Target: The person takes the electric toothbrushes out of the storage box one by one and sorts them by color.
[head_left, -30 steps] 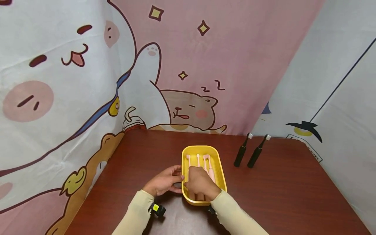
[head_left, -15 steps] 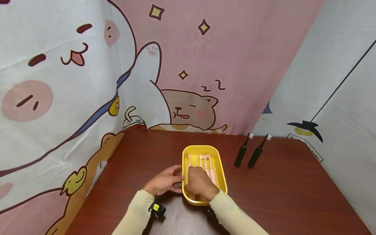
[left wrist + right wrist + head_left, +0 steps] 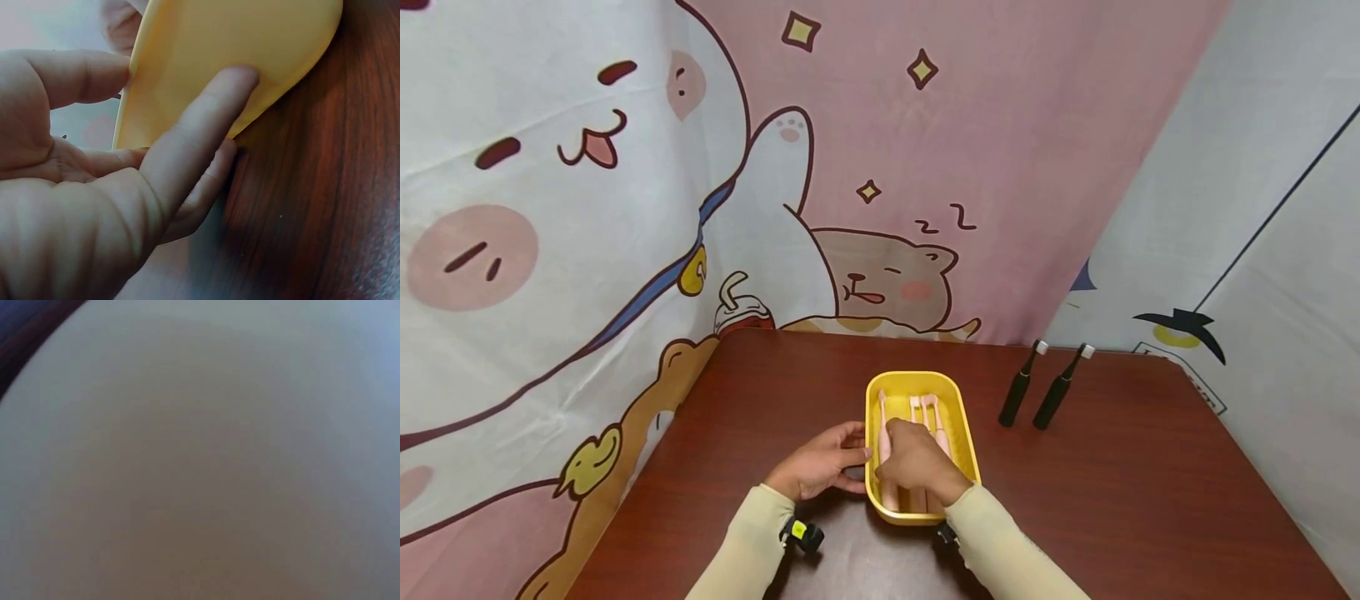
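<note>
Your right hand (image 3: 921, 458) is down inside the yellow tray (image 3: 917, 382), just beside the leftmost pink toothbrush (image 3: 885, 443), which lies along the left wall with its head to the far end. Its fingertips are hidden and the right wrist view is a blur, so you cannot tell whether that grip is clamped on a brush or apart. Your left hand (image 3: 820, 462) has its grip apart, fingers extended against the outside of the tray's left wall.

The other pink toothbrushes (image 3: 942, 437) lie close together on the right side, partly under your right hand. Lifting or shifting there could snag a neighbour and knock the row askew, because the handles are so near. Pushing rightward without that left-hand support could slide the tray on the smooth worktop (image 3: 1135, 475), perhaps toward the two black toothbrushes (image 3: 1014, 398) lying well apart to the right.
</note>
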Motion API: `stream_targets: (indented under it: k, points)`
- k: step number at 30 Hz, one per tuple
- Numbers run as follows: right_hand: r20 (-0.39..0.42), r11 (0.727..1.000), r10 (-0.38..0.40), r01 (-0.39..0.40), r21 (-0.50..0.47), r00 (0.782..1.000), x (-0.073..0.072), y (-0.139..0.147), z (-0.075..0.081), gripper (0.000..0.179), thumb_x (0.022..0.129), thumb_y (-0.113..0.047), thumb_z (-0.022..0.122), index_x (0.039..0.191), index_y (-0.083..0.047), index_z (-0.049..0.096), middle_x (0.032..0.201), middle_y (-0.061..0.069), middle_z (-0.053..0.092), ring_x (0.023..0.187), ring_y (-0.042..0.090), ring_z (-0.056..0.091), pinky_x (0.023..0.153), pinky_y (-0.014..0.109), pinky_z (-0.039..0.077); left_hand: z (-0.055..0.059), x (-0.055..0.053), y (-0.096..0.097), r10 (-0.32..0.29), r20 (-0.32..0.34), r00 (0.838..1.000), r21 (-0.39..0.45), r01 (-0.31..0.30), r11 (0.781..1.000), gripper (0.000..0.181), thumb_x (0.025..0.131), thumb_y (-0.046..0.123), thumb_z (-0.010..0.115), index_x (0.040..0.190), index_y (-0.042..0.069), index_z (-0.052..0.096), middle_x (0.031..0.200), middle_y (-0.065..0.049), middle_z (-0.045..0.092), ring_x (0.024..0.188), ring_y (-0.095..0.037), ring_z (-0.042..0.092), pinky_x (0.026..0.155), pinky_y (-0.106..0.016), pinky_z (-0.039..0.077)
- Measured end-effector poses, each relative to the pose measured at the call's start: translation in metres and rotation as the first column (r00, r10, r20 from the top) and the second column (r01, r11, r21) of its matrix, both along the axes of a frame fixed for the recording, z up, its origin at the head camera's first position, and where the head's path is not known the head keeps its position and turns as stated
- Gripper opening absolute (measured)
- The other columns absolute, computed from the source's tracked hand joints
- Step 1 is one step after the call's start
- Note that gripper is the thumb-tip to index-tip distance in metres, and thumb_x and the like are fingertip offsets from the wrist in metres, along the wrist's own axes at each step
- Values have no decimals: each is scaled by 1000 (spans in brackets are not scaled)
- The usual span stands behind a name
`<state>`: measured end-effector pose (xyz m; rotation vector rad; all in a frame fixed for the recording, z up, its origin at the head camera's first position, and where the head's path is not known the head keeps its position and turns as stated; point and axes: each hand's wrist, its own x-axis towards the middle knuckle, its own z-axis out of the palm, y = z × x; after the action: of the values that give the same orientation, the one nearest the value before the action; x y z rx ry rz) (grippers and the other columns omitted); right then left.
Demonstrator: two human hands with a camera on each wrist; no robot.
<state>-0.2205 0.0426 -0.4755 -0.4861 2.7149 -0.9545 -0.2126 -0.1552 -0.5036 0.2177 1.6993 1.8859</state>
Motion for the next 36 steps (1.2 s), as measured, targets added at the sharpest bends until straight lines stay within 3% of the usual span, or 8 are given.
stream_targets:
  k: [5,9,13,23,32,36]
  points:
    - [102,994,-13,25,-111,995,-4,10,-5,70,74,-13,88,137,3,60,108,9,73,93,20,65,84,40,59,1,0,1,6,2,1000,0,-6,1000,56,108,8,56,157,-5,33,148,-29,46,110,-27,69,86,-48,66]
    - [222,964,-9,67,-256,975,-6,16,-7,73,78,-11,85,143,4,55,107,10,71,80,19,68,74,34,60,3,0,0,7,3,1000,8,-7,1000,58,107,9,58,157,-6,33,147,-28,47,109,-28,70,86,-49,66]
    - [278,926,1,104,-364,961,-6,20,-4,75,80,-6,84,146,4,51,110,14,67,74,20,68,66,33,62,3,1,1,4,6,1000,10,-4,1000,58,107,9,58,157,-6,33,145,-28,47,109,-28,70,86,-48,66]
    - [230,897,-45,141,-419,972,-4,34,6,72,81,-5,84,145,-6,52,115,17,65,88,22,68,73,33,61,1,0,2,6,16,1000,7,-6,1000,57,108,7,54,159,-5,31,148,-30,47,115,-33,69,89,-51,65]
    - [245,808,-90,214,-549,965,-1,45,16,71,84,3,80,146,-12,50,116,17,61,88,25,65,76,33,59,0,0,1,17,17,1000,-14,-17,1000,55,109,8,54,158,-6,32,146,-31,48,117,-36,69,89,-51,65]
    - [211,790,-127,227,-569,969,1,50,21,72,84,6,80,147,-13,51,116,16,62,90,24,67,79,34,62,-1,-1,2,18,17,1000,-14,-18,1000,56,109,8,55,158,-6,32,146,-32,48,116,-35,69,89,-52,65]
